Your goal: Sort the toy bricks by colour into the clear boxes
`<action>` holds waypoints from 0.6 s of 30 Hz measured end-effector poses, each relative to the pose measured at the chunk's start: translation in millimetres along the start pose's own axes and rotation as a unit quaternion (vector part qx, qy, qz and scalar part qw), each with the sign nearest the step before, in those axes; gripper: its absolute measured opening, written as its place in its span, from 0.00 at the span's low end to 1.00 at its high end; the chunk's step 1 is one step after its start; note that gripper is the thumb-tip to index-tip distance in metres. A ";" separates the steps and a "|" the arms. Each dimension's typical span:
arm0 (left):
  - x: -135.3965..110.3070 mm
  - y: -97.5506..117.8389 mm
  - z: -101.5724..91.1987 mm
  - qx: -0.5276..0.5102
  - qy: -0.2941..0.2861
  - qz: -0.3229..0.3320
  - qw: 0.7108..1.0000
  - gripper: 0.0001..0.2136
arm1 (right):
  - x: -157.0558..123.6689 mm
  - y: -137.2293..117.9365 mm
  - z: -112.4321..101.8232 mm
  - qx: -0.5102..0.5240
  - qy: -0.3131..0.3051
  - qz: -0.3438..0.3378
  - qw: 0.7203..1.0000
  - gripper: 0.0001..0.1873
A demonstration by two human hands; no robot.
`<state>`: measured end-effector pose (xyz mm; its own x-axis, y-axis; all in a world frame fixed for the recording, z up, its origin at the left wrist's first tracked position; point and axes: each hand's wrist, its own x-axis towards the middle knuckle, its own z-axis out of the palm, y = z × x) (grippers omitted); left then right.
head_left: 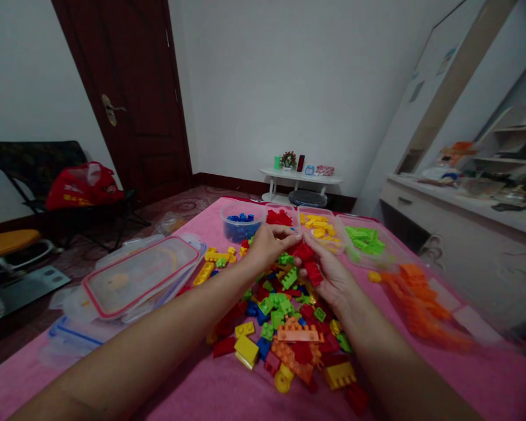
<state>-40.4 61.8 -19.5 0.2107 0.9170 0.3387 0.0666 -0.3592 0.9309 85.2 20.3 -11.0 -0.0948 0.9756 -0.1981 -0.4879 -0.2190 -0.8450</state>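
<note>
Nearby, loose bricks (280, 304) heap on pink cloth (184, 389). Over their far side, the right hand (331, 275) grasps red bricks (311, 266), best kept steady; whether the left hand (269, 242), just beside, grips any, I cannot tell. Beyond sits a red-brick tub (295, 215).

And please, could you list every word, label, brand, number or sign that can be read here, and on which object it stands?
No text can be read with certainty.
Red bag on the chair: printed marks, too blurred to read.
Pale sticker at upper right: too small and blurred.
Toy bricks: no lettering that I can make out.
</note>
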 end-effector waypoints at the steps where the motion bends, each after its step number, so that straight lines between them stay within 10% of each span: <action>1: 0.9 -5.1 2.3 -0.003 0.006 -0.001 1.000 0.19 | 0.8 1.1 -0.6 -0.001 0.005 -0.007 1.000 0.08; 9: 5.3 -52.8 -15.5 0.085 0.127 0.008 0.988 0.13 | 10.4 -10.6 -4.9 0.033 0.060 0.023 0.997 0.09; 18: -4.8 -53.3 -17.9 0.172 0.103 0.015 0.980 0.09 | 120.8 -77.1 38.9 -0.143 0.080 -0.034 0.986 0.20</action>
<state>-62.5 79.6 -68.3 0.0190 0.9082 0.4182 0.3956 -0.3910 0.8310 77.6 155.7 49.6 0.0783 0.9782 -0.1922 -0.2216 -0.1709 -0.9600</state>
